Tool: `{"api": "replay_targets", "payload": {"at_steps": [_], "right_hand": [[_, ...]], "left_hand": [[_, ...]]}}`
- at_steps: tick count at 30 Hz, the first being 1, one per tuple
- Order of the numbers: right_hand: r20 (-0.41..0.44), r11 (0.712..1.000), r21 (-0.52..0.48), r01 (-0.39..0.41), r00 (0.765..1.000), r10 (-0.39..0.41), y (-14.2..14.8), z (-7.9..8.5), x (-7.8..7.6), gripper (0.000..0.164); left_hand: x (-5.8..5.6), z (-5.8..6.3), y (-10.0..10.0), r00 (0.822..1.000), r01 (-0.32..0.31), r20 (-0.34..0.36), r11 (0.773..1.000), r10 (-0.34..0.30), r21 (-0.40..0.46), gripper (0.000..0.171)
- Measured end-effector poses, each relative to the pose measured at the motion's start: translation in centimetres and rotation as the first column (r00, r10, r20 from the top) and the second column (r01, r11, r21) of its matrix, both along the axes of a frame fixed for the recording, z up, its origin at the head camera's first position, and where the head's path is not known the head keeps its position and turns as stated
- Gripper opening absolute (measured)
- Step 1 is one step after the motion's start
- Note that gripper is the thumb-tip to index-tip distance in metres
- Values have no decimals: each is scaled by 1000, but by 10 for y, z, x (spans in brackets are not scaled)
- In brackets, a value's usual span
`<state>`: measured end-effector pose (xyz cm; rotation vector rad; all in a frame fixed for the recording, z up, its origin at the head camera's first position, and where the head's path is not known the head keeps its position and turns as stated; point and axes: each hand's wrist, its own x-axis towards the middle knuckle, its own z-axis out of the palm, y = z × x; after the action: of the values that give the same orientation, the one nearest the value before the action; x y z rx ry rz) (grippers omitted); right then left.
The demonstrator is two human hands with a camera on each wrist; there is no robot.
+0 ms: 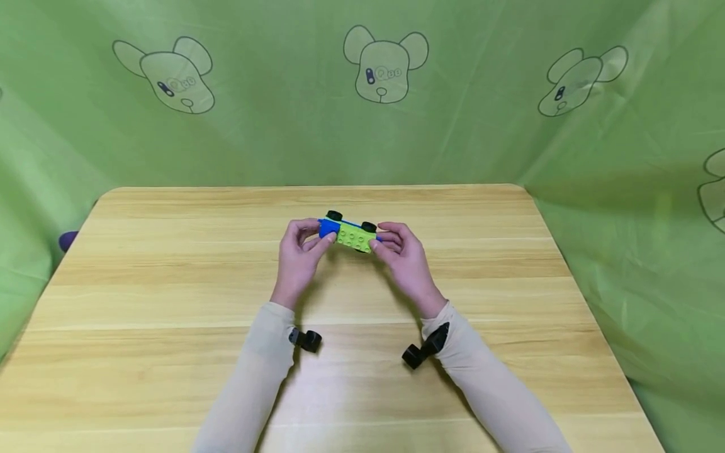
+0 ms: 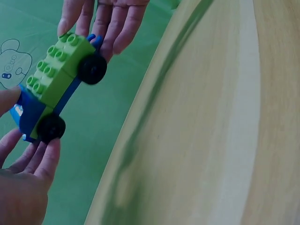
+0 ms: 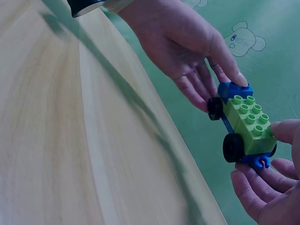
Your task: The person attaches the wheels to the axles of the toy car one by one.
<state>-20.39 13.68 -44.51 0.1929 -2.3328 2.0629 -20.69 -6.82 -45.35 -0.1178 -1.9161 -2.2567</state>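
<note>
Between the two hands, above the table, is a toy car [image 1: 354, 237] of building blocks. Its body is lime green with studs on top, its front block is blue, and its wheels [image 2: 92, 68] are black. At the blue front end, my left hand [image 1: 298, 257] pinches the car with the thumb on the blue block and fingers underneath. The right hand [image 1: 405, 262] grips the rear end, thumb on the green studded block. A small blue hook [image 3: 260, 162] sticks out at the rear in the right wrist view.
The wooden table [image 1: 362, 390] lies below both arms. Green curtains [image 1: 272, 126] with printed mouse heads hang behind it and at both sides. Each sleeve carries a black wrist camera [image 1: 308, 340]. Something purple [image 1: 67, 240] shows beyond the table's left edge.
</note>
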Motion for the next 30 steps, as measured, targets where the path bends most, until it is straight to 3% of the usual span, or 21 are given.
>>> {"api": "replay_targets", "payload": {"at_steps": [6,14,18,24,30], "right_hand": [[4,1000,7,-19,1000,19,2,-1,-1,33],[58,999,-25,-25,998,26,2,2,-1,34],[46,999,-33,-25,999,27,1,3,-2,37],[31,1000,12,25,999,-25,1,5,-12,33],[58,996,43,78,995,-80,0,10,-30,30]], "left_hand": [[0,-8,-6,1000,24,20,997,-22,-68,45],[-3,-8,-8,999,-26,19,988,29,-155,37],[-4,-7,-9,999,-22,42,988,28,-156,35],[-7,-3,-10,997,-8,81,987,21,-163,35],[-19,0,-5,992,-27,117,981,51,-194,38]]}}
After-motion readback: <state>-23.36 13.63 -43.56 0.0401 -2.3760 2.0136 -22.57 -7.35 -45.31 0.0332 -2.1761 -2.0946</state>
